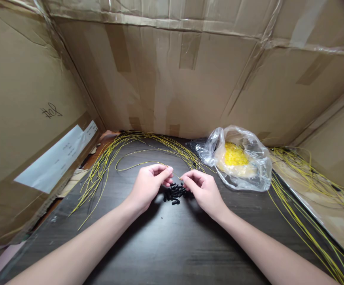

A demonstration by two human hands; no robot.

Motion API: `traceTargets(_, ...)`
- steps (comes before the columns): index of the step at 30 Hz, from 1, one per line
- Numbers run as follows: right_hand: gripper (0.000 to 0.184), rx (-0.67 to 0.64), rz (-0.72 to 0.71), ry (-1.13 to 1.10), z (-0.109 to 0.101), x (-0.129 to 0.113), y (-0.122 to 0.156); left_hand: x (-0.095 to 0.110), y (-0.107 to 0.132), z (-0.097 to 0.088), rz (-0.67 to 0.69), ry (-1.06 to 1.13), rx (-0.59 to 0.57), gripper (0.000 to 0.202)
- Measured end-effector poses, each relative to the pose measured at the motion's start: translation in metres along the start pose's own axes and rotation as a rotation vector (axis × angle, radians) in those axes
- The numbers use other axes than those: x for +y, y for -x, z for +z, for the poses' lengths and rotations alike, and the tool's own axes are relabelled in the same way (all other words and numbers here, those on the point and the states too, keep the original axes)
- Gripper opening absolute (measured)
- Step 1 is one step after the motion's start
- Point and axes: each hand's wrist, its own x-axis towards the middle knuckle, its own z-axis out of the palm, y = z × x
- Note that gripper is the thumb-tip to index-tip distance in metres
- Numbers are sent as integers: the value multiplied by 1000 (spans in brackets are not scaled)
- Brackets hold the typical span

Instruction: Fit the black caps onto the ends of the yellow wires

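My left hand (150, 188) pinches a thin yellow wire (136, 163) between thumb and fingers, and the wire curves away to the far left in a loop. My right hand (203, 192) is close by, its fingertips curled at the edge of a small pile of black plastic connectors (174, 194). Whether those fingers grip a connector is hidden. The pile lies on the dark wood table (172, 241) just below and between my hands.
A bundle of yellow wires (101, 178) fans out at the left, and more yellow wires (305, 217) lie at the right. A clear plastic bag (237, 158) holds yellow pieces. Taped cardboard walls (160, 75) surround the table on three sides.
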Motion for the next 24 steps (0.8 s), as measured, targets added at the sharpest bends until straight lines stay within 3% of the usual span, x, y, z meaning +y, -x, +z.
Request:
traceTargets(13,14,27,-211,245,0,-5,4,0,-1,-3,8,2,0,25)
traceTargets(24,15,20,-202,211,0,-3,5,3,4,2,-35,84,-39,25)
